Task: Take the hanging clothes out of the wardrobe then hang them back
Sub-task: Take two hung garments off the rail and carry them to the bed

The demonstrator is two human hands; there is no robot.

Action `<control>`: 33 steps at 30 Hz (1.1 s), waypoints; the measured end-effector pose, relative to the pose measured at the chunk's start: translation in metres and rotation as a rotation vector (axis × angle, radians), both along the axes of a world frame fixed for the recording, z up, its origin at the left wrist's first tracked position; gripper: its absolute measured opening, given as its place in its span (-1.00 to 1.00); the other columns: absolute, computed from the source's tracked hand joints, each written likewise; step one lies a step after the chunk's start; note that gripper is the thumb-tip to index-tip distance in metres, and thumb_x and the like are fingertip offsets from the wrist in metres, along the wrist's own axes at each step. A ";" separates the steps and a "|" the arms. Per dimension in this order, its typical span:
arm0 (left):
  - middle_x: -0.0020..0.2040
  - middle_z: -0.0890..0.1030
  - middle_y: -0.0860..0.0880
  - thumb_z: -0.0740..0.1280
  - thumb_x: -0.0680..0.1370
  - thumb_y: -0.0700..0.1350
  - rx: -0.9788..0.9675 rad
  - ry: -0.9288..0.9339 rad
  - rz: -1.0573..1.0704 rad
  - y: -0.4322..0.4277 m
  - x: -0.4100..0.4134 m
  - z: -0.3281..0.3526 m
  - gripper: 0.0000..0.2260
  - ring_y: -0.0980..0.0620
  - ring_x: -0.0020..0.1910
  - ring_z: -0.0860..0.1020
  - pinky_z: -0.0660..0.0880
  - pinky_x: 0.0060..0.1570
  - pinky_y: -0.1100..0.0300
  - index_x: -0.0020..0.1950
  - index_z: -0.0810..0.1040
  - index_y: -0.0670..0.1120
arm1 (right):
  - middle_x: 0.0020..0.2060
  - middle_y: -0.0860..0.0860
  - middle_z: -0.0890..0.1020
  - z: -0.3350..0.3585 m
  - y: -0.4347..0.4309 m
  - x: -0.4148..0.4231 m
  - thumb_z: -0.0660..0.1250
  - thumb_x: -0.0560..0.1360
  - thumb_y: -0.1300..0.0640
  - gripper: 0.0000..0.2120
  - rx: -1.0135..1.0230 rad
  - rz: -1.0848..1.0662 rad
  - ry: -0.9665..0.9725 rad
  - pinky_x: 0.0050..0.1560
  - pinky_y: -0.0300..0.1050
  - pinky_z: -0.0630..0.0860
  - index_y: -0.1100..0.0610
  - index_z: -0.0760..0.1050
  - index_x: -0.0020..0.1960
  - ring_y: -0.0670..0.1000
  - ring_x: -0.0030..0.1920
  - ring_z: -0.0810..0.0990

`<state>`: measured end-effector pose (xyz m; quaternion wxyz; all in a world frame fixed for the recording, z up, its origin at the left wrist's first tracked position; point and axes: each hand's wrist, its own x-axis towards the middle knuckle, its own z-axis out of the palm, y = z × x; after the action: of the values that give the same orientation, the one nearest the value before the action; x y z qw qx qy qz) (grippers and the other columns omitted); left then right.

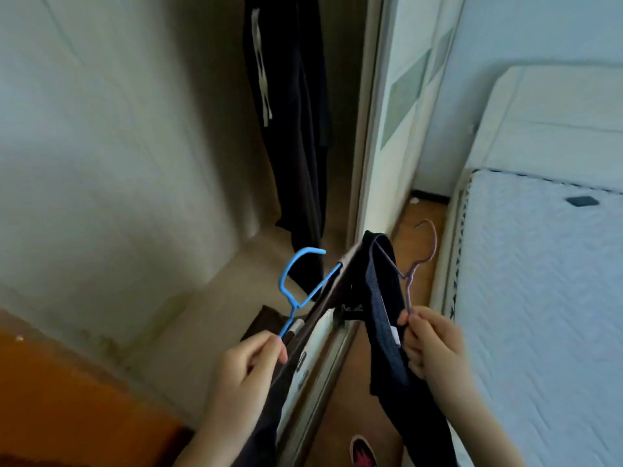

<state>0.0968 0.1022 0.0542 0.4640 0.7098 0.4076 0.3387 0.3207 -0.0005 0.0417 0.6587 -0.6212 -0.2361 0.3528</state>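
My left hand (pixel 246 369) pinches the neck of a blue hanger (pixel 292 281) that carries a dark brownish garment (pixel 323 308), which drapes down past my wrist. My right hand (pixel 429 342) grips the neck of a purple hanger (pixel 423 261) bearing a dark navy garment (pixel 384 298). Both hangers are held low in front of the open wardrobe, hooks pointing up. Inside the wardrobe, dark clothes (pixel 293 123) with a pale stripe still hang at the top centre.
The wardrobe's sliding door (pixel 387 112) stands at centre right, its track (pixel 320 365) running along the floor. A bed with a white mattress (pixel 539 298) fills the right side. Wooden floor (pixel 414 230) lies between them. An orange surface (pixel 50 399) is at the lower left.
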 end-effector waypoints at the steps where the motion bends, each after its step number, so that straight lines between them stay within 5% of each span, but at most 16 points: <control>1: -0.52 0.21 0.03 0.23 0.44 0.18 -0.002 0.002 -0.052 -0.005 -0.005 0.003 -0.66 0.05 -0.52 0.19 0.11 -0.39 0.11 -0.33 0.50 -0.07 | -0.51 -0.02 0.18 0.002 -0.016 -0.009 0.08 0.63 0.29 -0.62 -0.004 -0.068 0.002 -0.53 -0.38 0.04 0.12 0.49 -0.29 -0.09 -0.55 0.09; 4: -0.55 0.28 0.02 0.28 0.58 -0.04 0.044 0.026 -0.205 -0.015 -0.006 0.012 -0.70 0.12 -0.52 0.25 0.17 -0.45 0.18 -0.33 0.52 -0.09 | -0.52 -0.04 0.17 0.017 -0.061 -0.030 0.09 0.60 0.35 -0.71 -0.004 -0.250 0.009 -0.55 -0.38 0.04 0.21 0.46 -0.23 -0.10 -0.56 0.10; 12: -0.56 0.30 0.00 0.26 0.62 -0.24 0.004 -0.018 -0.453 -0.032 0.061 0.010 -0.65 0.14 -0.55 0.23 0.13 -0.48 0.23 -0.37 0.49 -0.06 | -0.56 -0.08 0.19 0.039 -0.149 -0.027 0.08 0.60 0.37 -0.75 -0.011 -0.612 0.010 -0.55 -0.42 0.03 0.31 0.43 -0.20 -0.14 -0.60 0.11; 20: -0.55 0.34 -0.02 0.25 0.63 -0.17 -0.016 -0.028 -0.577 -0.007 0.212 -0.004 -0.68 0.07 -0.54 0.24 0.17 -0.41 0.19 -0.33 0.53 -0.08 | -0.56 -0.09 0.20 0.031 -0.173 0.073 0.08 0.61 0.36 -0.78 0.005 -0.858 0.003 -0.57 -0.42 0.03 0.33 0.43 -0.16 -0.15 -0.60 0.12; 31: -0.52 0.50 0.11 0.24 0.64 -0.20 0.156 -0.075 -0.717 0.027 0.420 0.049 -0.68 0.16 -0.50 0.47 0.31 -0.51 0.44 -0.30 0.58 -0.13 | -0.56 -0.08 0.24 0.046 -0.179 0.236 0.09 0.61 0.34 -0.73 0.010 -1.103 -0.117 -0.56 -0.37 0.06 0.26 0.46 -0.21 -0.13 -0.58 0.16; 33: -0.55 0.46 0.10 0.24 0.64 -0.19 0.121 -0.108 -0.752 0.036 0.455 0.055 -0.69 0.13 -0.56 0.41 0.30 -0.52 0.33 -0.28 0.59 -0.16 | -0.56 -0.08 0.24 0.044 -0.176 0.257 0.09 0.60 0.35 -0.73 0.001 -1.146 -0.136 -0.55 -0.37 0.07 0.28 0.46 -0.21 -0.13 -0.58 0.16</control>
<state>0.5519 0.1379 0.1092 0.5339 0.8170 0.0730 0.2053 0.5780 -0.1763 0.0856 0.7283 -0.6709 0.0960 -0.1013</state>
